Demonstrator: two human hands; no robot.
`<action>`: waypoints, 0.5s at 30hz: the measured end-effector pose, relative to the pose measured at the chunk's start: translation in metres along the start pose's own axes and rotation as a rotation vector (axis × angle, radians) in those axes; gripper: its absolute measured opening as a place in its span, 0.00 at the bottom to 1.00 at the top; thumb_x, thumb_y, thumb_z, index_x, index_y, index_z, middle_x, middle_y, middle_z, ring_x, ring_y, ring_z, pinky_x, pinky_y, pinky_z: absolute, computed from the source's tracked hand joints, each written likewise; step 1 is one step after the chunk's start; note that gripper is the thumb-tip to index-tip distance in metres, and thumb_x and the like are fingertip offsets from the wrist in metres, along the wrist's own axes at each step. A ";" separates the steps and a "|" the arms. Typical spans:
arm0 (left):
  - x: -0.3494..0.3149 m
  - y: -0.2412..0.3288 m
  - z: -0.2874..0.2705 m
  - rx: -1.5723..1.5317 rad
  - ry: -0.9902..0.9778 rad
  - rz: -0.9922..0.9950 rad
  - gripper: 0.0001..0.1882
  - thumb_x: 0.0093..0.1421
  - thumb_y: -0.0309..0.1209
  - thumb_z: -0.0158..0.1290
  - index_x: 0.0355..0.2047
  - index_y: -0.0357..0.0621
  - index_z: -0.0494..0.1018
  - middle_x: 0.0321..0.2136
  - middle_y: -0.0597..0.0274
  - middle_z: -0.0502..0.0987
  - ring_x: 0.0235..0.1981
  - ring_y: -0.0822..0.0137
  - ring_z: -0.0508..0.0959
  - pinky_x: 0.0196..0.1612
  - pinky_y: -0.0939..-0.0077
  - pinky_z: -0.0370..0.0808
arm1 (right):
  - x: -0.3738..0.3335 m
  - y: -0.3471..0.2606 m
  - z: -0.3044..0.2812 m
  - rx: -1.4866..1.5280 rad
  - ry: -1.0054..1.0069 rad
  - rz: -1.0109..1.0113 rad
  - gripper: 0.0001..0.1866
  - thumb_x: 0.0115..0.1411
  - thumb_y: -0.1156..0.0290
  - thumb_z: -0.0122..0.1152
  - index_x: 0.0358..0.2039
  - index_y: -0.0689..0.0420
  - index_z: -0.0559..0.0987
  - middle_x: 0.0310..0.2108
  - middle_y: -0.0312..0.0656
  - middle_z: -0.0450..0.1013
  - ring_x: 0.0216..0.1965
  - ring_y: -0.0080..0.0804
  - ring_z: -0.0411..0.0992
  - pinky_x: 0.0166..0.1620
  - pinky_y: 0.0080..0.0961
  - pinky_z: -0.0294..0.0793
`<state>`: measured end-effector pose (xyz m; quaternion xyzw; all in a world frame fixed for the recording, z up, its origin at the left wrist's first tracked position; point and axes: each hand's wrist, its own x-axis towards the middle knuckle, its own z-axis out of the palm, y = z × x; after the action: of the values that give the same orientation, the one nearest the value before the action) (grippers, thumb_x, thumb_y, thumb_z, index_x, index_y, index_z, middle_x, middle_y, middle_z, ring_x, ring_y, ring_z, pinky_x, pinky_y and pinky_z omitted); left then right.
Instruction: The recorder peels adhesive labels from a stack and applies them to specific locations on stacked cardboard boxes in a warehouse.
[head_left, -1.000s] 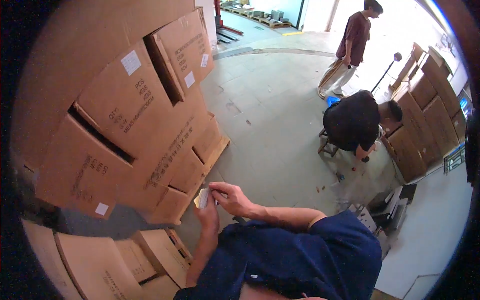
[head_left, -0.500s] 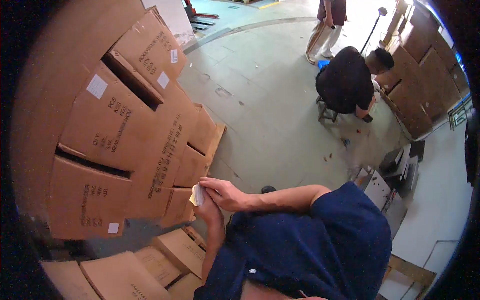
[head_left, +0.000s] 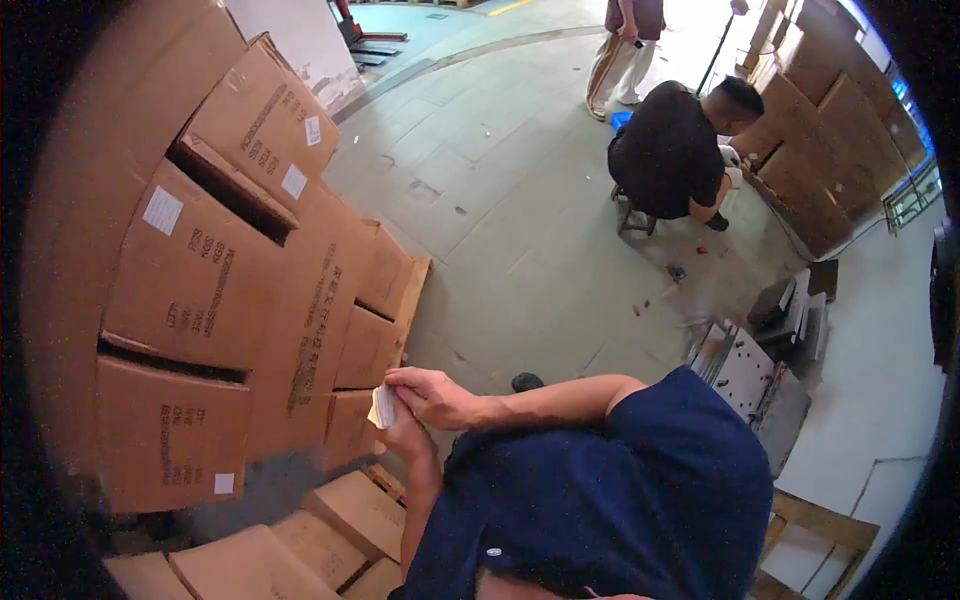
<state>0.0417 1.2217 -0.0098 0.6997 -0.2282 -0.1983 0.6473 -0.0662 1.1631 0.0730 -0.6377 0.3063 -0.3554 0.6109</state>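
Observation:
A small thick stack of paper slips (head_left: 382,408), white with a yellowish edge, is held up in front of the big cartons. My left hand (head_left: 408,438) is closed round its lower part. From the right, my right hand (head_left: 440,399) reaches across, with its fingertips pressed on the top of the stack. Just beyond both hands stands a tall pile of brown cartons (head_left: 205,285), several with a white paper label (head_left: 293,181) stuck on.
More cartons (head_left: 250,565) lie at the lower left. A wooden pallet (head_left: 416,290) edges the tall pile. Another person (head_left: 665,150) sits on a stool across the floor, and a second person (head_left: 628,50) stands behind. Flat panels (head_left: 735,370) lean at the right wall.
The whole view has turned a little, so the cartons and the people sit further left in it. Both hands keep their hold on the slips, with little change in grip.

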 end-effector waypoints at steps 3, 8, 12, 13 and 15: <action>0.000 0.010 0.001 0.041 -0.040 -0.133 0.15 0.55 0.33 0.58 0.38 0.33 0.74 0.35 0.56 0.79 0.35 0.63 0.79 0.35 0.69 0.76 | 0.000 0.007 0.002 -0.039 0.028 -0.024 0.13 0.62 0.73 0.48 0.45 0.64 0.72 0.44 0.50 0.72 0.48 0.41 0.70 0.51 0.29 0.69; 0.000 0.005 -0.015 0.292 -0.024 -0.199 0.17 0.58 0.36 0.55 0.41 0.34 0.74 0.37 0.56 0.78 0.35 0.63 0.78 0.36 0.71 0.76 | -0.005 0.007 0.008 -0.042 0.006 -0.050 0.13 0.61 0.73 0.50 0.45 0.64 0.72 0.47 0.51 0.70 0.49 0.44 0.69 0.52 0.31 0.69; -0.010 0.029 -0.002 0.266 -0.112 -0.145 0.19 0.62 0.38 0.49 0.46 0.35 0.71 0.40 0.60 0.77 0.38 0.66 0.77 0.39 0.73 0.75 | -0.007 0.013 0.005 -0.112 0.025 -0.149 0.14 0.61 0.73 0.49 0.46 0.65 0.71 0.50 0.54 0.68 0.52 0.48 0.67 0.54 0.33 0.67; -0.008 0.021 -0.005 0.329 -0.097 -0.077 0.19 0.63 0.39 0.48 0.46 0.36 0.70 0.40 0.61 0.76 0.37 0.67 0.77 0.39 0.74 0.75 | -0.008 0.014 0.006 -0.147 0.041 -0.191 0.14 0.61 0.73 0.49 0.47 0.65 0.71 0.50 0.55 0.68 0.52 0.49 0.66 0.54 0.34 0.67; -0.006 0.011 -0.003 0.177 -0.130 -0.058 0.18 0.62 0.38 0.50 0.45 0.36 0.71 0.39 0.61 0.77 0.36 0.67 0.77 0.37 0.74 0.75 | -0.011 0.014 0.006 -0.164 0.051 -0.198 0.15 0.61 0.73 0.49 0.47 0.65 0.71 0.51 0.55 0.67 0.53 0.49 0.66 0.55 0.34 0.67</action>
<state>0.0380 1.2264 0.0018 0.7461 -0.2660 -0.2408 0.5609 -0.0662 1.1746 0.0579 -0.7034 0.2856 -0.4038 0.5105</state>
